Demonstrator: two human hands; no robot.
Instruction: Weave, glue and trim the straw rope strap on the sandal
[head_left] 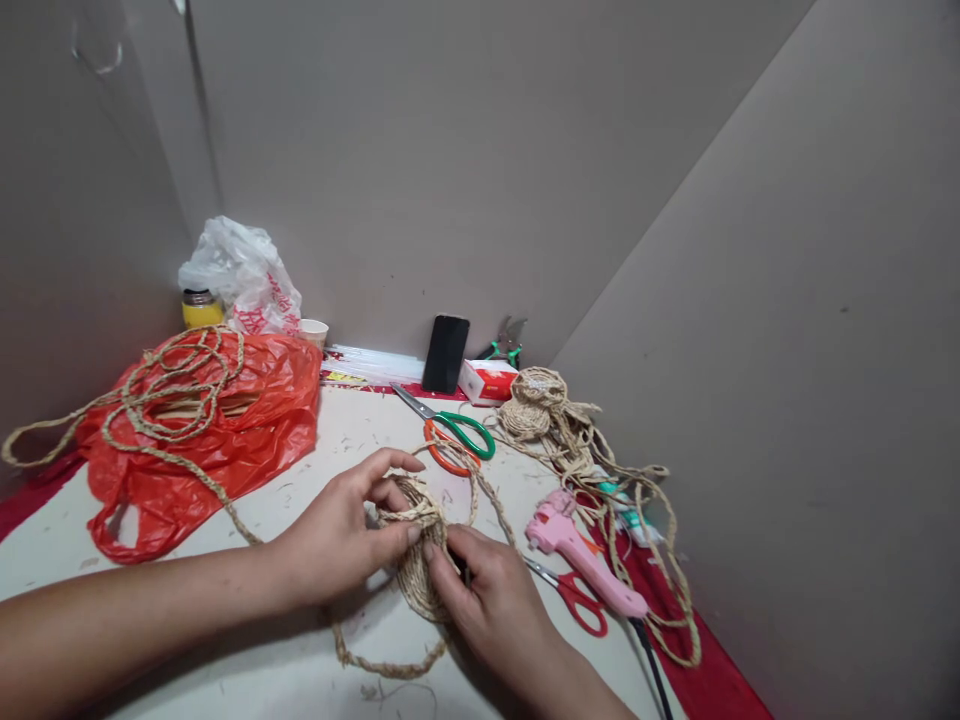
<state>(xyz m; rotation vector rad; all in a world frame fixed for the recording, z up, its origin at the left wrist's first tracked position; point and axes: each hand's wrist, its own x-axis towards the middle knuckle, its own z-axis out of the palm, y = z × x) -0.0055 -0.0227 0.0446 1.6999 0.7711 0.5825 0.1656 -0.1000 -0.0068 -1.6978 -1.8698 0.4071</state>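
Observation:
A small coil of braided straw rope [417, 560] lies on the white table top [360, 430] near the front. My left hand [341, 535] is pinched on the coil's upper edge, thumb and fingers pressing the rope. My right hand [491, 600] presses the coil's lower right side with closed fingers. The rope's loose tail [390, 662] curves round below the coil, and another strand runs off left toward the red bag.
A red plastic bag [217, 440] with looped rope [169, 385] sits at left. Green-and-orange scissors [450, 430], a pink glue gun [581, 555], red scissors [574, 595], more rope pieces [540, 405], a black phone [445, 353], glue sticks [371, 362] and cardboard walls surround the table.

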